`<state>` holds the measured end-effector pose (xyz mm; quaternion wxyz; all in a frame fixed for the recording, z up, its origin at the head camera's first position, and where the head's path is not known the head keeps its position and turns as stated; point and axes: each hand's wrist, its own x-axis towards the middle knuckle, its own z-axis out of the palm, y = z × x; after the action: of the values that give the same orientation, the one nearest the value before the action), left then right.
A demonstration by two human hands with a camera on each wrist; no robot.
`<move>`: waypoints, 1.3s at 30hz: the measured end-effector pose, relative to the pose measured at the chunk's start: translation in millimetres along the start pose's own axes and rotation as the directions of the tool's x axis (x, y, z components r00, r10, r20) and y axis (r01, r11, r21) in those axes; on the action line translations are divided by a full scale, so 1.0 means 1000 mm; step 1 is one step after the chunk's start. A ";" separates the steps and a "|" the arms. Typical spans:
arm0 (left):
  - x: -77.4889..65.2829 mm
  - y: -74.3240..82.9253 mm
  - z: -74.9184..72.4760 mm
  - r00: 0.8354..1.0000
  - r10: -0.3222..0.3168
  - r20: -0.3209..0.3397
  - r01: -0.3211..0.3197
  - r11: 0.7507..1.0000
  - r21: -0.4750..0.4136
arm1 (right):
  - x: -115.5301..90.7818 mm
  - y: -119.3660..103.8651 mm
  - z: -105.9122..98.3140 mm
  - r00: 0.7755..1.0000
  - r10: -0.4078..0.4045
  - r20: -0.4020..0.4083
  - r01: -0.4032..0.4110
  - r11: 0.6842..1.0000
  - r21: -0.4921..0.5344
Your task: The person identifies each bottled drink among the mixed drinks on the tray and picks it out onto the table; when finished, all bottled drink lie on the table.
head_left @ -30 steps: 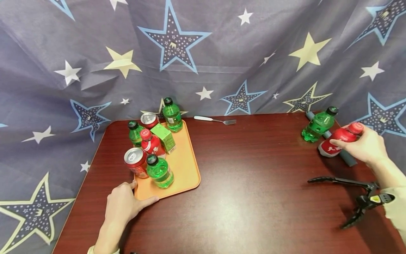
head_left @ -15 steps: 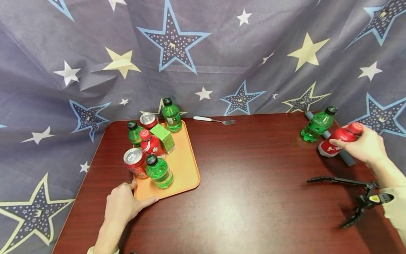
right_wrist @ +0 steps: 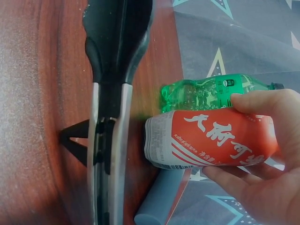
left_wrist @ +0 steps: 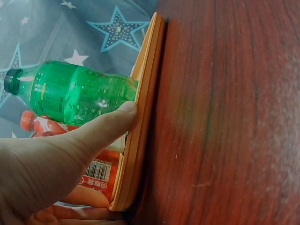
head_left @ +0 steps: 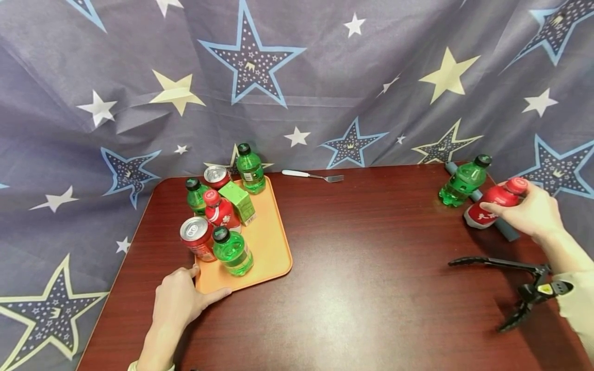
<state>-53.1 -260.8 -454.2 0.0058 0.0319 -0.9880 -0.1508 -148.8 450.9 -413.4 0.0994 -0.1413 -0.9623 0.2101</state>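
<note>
My left hand holds the near left corner of an orange tray, thumb along its front rim. On the tray stand a green soda bottle nearest the thumb, a red bottle, red cans and a green carton. Two more green bottles are behind. At the right, my right hand grips a red-labelled cola bottle with a white lower band, thumb on one side and fingers on the other. The bottle leans to the right. Just behind it is another green bottle, also leaning.
Black-headed metal tongs lie near the right forearm. A grey-blue cylinder lies behind the held bottle along the table's right edge. Toward the back is a white-handled fork. A star-patterned cloth hangs beyond the table.
</note>
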 end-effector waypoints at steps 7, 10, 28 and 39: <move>0.000 0.001 0.000 1.000 -0.002 -0.002 0.002 1.000 -0.002 | 0.000 -0.001 0.001 1.000 0.006 0.002 -0.006 1.000 0.007; 0.000 0.001 0.000 1.000 0.000 -0.006 0.000 1.000 -0.006 | 0.000 -0.001 0.001 1.000 0.001 0.001 -0.001 1.000 0.013; 0.000 0.001 0.000 1.000 -0.007 0.000 0.007 1.000 -0.017 | 0.005 -0.001 -0.005 1.000 0.013 0.025 -0.013 0.999 0.036; 0.000 0.000 0.002 1.000 0.009 -0.015 -0.009 1.000 -0.007 | 0.012 -0.018 -0.031 0.998 0.065 0.002 -0.063 0.968 0.242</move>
<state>-52.8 -260.4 -455.8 0.0141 0.0287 -0.9875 -0.1542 -156.5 451.0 -376.5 0.1119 -0.1598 -0.9241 0.3285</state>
